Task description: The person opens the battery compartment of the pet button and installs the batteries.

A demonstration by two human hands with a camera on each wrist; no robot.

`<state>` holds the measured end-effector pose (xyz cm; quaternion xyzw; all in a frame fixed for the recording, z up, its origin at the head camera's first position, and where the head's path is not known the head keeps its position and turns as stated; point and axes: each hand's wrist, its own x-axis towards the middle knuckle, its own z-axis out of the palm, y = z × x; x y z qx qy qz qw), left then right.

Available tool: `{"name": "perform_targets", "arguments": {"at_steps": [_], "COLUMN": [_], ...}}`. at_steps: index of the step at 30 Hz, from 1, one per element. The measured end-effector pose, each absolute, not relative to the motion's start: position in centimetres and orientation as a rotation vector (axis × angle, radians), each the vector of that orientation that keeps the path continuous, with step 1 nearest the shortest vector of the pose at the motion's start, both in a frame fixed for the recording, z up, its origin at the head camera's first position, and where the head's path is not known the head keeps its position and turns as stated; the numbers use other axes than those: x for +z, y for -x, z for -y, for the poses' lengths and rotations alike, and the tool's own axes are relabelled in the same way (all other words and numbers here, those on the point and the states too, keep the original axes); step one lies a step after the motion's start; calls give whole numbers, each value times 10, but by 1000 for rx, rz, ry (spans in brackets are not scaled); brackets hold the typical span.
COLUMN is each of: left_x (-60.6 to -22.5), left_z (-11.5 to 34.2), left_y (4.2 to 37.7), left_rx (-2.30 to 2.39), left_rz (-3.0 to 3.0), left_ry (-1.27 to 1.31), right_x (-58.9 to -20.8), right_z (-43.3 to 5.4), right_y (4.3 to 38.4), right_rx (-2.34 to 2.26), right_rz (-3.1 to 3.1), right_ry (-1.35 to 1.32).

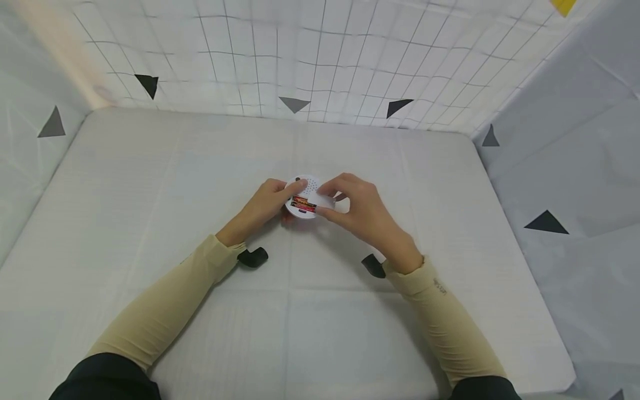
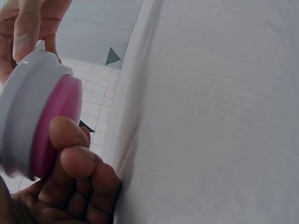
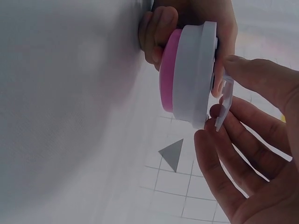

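Note:
My left hand [image 1: 267,201] grips a round white sound button [image 1: 312,181], its back turned up with speaker holes showing. Its thumb lies across that back, and the fingers curl under the pink dome [image 2: 60,119] in the left wrist view. Red and black batteries [image 1: 303,204] sit in the uncovered slot. With thumb and fingers my right hand [image 1: 362,208] pinches a small white battery cover [image 3: 226,105], tilted beside the slot at the button's right edge. The button is held above the table.
A white-covered table [image 1: 210,339] spreads beneath both arms. Behind it hangs a white sheet with a grid [image 1: 300,55], bearing dark triangles [image 1: 295,104]. Grey-white side sheets [image 1: 590,278] flank the table. A black wrist piece [image 1: 253,258] sticks out from the left cuff.

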<state>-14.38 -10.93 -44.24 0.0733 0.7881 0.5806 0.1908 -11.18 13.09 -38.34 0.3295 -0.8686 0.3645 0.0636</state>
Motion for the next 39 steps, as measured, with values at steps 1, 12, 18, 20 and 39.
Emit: {"name": "perform_targets", "arguments": {"at_steps": [1,12,18,20,39], "left_x": [-443,-446,-446,-446,-445], "left_z": [110,110,110,110,109], "left_y": [144,145,145,144,142], "left_rx": [1631,1635,1640,1644,1646], "left_rz": [-2214,-2226,-2224,-2224,-2245], "left_ry": [-208,-238,-244,-244,-259], "right_x": [-384,-389,-392,-393,-403], "right_z": [-130,-119,-116,-114,-107], "right_y": [111,107,106,106,105], "right_rx": [1101,1042,1020,1012,1013], "right_rz": [2621,2599,2601,2600,2490], "right_ry": [-997,-1005,-1010,-1011,-1021]}}
